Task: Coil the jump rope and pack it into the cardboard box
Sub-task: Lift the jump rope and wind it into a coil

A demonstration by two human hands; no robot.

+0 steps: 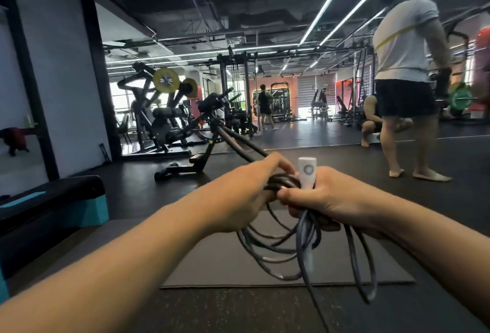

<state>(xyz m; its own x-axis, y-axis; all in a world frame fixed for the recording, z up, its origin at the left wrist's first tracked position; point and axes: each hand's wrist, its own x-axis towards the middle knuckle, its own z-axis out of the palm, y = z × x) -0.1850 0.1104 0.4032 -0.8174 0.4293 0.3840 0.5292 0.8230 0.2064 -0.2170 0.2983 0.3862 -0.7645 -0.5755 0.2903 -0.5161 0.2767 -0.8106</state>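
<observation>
The jump rope (275,250) is a dark cord gathered in several loose loops that hang between my hands above a grey mat. Its white handle (306,173) sticks up out of my right hand (326,197), which is closed around the handle and the bunched cord. My left hand (246,192) grips the top of the loops right beside it, fingers wrapped over the cord. One longer strand (368,266) dangles lower on the right. No cardboard box is in view.
A grey mat (212,261) lies on the black gym floor below my hands. A black and teal step platform (53,208) stands at the left. A black exercise machine (206,141) is ahead. A person in a white shirt (408,80) stands barefoot at the right.
</observation>
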